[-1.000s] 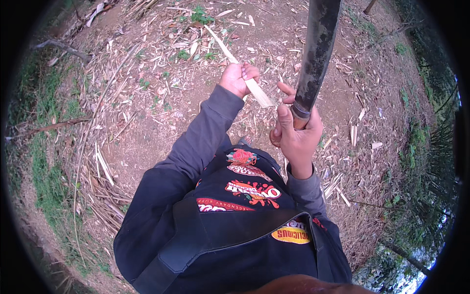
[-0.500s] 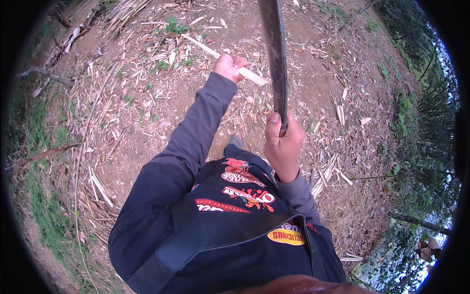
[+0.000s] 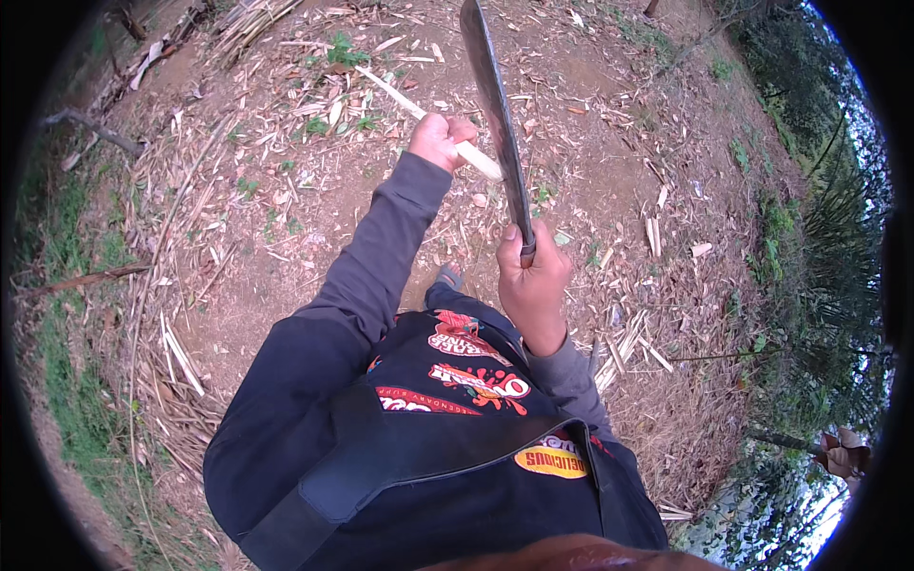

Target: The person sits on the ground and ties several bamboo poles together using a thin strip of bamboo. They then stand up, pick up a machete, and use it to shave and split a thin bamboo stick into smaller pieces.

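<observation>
Slanting through the upper middle of the view, a pale wooden strip (image 3: pixel 482 162) is held above the ground by the left hand (image 3: pixel 441 141), whose fingers are curled tightly around it, with one length of it running up and away to the left and a shorter, broader end poking out on the right. That short end meets the edge of a machete (image 3: pixel 496 109) (whether wood and steel actually touch, I cannot tell). Pointing up and slightly left, the dark, mottled blade rises from the right hand (image 3: pixel 537 290), which is wrapped around the handle with the thumb laid along its left side. Below the hands, a sandalled foot (image 3: pixel 450 276) shows beyond the dark printed shirt (image 3: pixel 457 514), over which a broad black strap (image 3: pixel 419 447) runs. Around them, the brown ground (image 3: pixel 590 76) is strewn with pale chips and dry leaves; a small green plant (image 3: pixel 345 51) grows near the strip's far end, and a bundle of dry stalks (image 3: pixel 255 29) lies farther left. Split wood pieces (image 3: pixel 624 350) lie right of the right forearm, and trees (image 3: pixel 833 190) edge the far right.
</observation>
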The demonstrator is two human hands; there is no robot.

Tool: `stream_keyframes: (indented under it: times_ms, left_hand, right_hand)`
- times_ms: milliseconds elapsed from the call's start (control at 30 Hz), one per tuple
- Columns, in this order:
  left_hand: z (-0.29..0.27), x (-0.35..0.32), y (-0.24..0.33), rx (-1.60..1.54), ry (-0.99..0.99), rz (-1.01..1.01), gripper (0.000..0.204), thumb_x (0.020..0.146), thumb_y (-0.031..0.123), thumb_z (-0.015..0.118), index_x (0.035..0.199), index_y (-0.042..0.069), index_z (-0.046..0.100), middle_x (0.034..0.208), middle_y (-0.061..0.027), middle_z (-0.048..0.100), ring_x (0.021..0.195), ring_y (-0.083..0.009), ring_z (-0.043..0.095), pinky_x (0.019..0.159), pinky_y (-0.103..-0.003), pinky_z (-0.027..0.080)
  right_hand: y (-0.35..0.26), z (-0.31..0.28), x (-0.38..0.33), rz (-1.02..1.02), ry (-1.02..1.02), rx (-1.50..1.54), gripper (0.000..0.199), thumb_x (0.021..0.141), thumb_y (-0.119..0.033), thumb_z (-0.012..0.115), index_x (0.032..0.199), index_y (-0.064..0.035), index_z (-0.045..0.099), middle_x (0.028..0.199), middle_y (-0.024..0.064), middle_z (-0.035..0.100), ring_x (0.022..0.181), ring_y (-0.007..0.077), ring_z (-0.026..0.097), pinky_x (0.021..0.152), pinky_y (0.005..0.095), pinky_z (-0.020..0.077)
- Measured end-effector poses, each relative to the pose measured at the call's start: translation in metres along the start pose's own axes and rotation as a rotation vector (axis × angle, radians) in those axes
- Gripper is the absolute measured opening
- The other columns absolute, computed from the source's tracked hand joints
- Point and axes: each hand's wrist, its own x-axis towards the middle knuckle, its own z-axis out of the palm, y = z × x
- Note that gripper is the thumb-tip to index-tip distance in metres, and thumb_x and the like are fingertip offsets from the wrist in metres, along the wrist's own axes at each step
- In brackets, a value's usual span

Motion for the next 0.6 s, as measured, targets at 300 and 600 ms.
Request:
stream_keyframes:
  times_ms: [300,600]
  left_hand:
    - [0.012,-0.007,0.002,-0.132,-0.011,-0.117,0.024,0.092,0.004,0.041,0.074,0.012,0.029,0.059,-0.0007,0.022,0.043,-0.0138,0.025,0.039,-0.03,0.02]
    - [-0.015,0.0,-0.001,0.492,-0.209,0.287,0.023,0.088,0.0,0.042,0.071,0.011,0.031,0.062,-0.0018,0.028,0.047,-0.0134,0.026,0.042,-0.029,0.023]
  right_hand:
    - [-0.007,-0.01,0.018,0.389,-0.22,0.521,0.01,0.095,-0.009,0.064,0.092,-0.0006,0.06,0.053,0.0048,0.049,0.043,0.0089,0.048,0.043,0.0284,0.0351]
    - [0.0,0.002,0.022,0.073,-0.149,0.102,0.012,0.086,-0.004,0.068,0.094,-0.0024,0.059,0.059,0.0086,0.058,0.047,0.0199,0.06,0.047,0.0337,0.0456]
